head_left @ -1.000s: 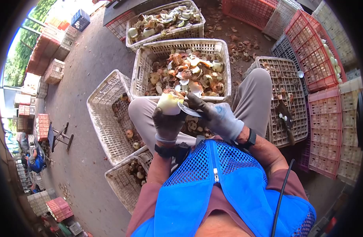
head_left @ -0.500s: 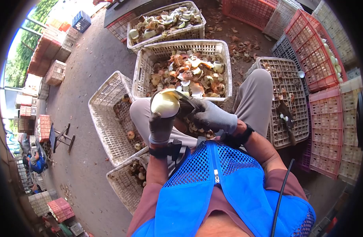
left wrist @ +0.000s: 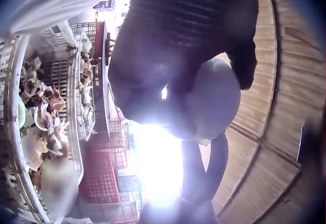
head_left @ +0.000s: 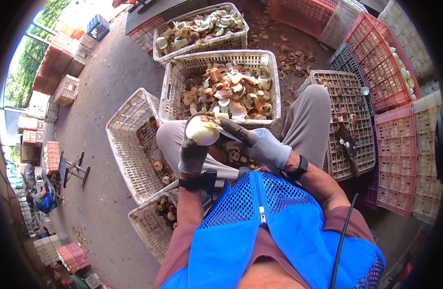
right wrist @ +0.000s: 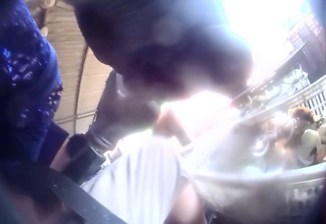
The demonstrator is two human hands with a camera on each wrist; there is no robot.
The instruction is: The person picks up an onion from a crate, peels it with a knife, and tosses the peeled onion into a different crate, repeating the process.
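Observation:
A large pale peeled onion (head_left: 202,131), with some brown skin on its top right, rests in the gloved left hand (head_left: 192,153), whose fingers curl round it. The gloved right hand (head_left: 264,146) grips a knife (head_left: 229,136), its blade against the onion's right side. In the left wrist view the onion (left wrist: 216,99) shows beside the dark fingers of the left hand (left wrist: 173,56). The right wrist view is blurred by glare; the right hand (right wrist: 163,40) fills its upper part. Just beyond both hands stands a white crate (head_left: 278,91) of peels.
A second peel crate (head_left: 202,47) is behind the first. Two more white crates (head_left: 130,159) with a few onions stand at the left. On the right lies an upturned crate (head_left: 366,130) with a dark tool (head_left: 347,144) on it, beside stacked red crates (head_left: 397,154).
Over the last second the onion was turned and more pale surface faces up. The right hand moved in against it, then back slightly. A pale piece now lies at the peel crate's near edge.

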